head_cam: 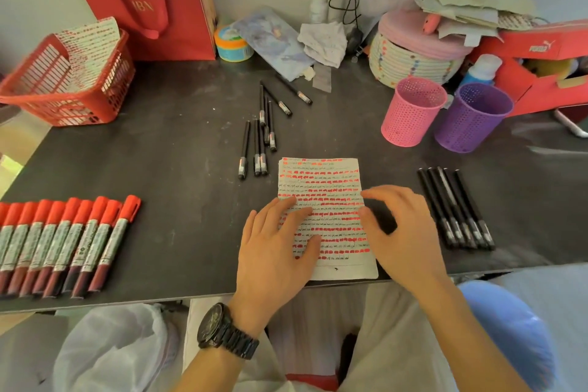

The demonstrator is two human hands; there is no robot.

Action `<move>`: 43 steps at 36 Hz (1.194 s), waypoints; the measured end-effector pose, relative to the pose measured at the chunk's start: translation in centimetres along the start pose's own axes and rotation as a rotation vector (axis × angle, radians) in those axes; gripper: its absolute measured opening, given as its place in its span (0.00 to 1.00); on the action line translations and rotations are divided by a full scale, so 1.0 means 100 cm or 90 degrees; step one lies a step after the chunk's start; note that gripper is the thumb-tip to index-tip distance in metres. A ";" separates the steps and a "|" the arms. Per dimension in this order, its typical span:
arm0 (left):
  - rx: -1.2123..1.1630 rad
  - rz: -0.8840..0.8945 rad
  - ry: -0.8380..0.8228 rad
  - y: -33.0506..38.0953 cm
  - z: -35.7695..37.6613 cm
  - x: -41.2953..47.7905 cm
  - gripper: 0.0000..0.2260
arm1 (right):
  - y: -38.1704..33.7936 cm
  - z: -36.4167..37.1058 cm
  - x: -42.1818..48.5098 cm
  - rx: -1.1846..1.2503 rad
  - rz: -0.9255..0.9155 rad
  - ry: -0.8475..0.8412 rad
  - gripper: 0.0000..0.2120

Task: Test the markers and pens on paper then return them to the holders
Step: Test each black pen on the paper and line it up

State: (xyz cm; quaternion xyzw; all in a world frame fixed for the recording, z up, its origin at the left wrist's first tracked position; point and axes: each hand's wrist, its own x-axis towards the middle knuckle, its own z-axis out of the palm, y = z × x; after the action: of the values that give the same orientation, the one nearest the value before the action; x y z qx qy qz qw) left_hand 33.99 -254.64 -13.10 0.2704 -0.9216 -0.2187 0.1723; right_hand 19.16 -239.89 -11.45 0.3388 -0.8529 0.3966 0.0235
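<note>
Both hands at the scribbled paper [321, 188] by the table's [178, 149] near edge, gripping nothing.
Left hand [276, 242] flat on it; right hand [404, 232] loosely curved at its edge. Ten red markers [63, 245], leftmost cropped; five black pens [455, 207]; overlapping loose pens [261, 140] uncountable; pink holder [413, 111], purple holder [472, 118].

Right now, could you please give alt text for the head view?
The left hand lies flat on a marked paper, the right hand at its edge. Red markers line the left, black pens lie beyond and right, holders far right.
</note>
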 end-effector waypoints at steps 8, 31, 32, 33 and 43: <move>-0.091 -0.028 0.017 0.001 -0.009 0.003 0.16 | -0.002 0.027 0.006 -0.113 -0.010 -0.068 0.14; 0.135 -0.234 0.006 -0.057 -0.052 0.111 0.11 | 0.006 0.026 0.008 -0.078 -0.017 -0.041 0.13; 0.141 -0.237 0.014 -0.057 -0.053 0.112 0.09 | 0.006 0.027 0.008 -0.080 -0.017 -0.042 0.13; 0.148 -0.241 0.018 -0.057 -0.054 0.113 0.08 | 0.006 0.027 0.008 -0.082 -0.017 -0.043 0.13; 0.084 -0.287 0.037 -0.075 -0.062 0.109 0.08 | 0.005 0.024 0.006 -0.091 -0.029 -0.053 0.14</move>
State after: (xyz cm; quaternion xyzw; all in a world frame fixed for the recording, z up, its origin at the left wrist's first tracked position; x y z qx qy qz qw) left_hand 31.17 -268.45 -9.42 0.4861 -0.8449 -0.1833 0.1273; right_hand 18.97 -241.71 -13.25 0.3715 -0.8714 0.3195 0.0215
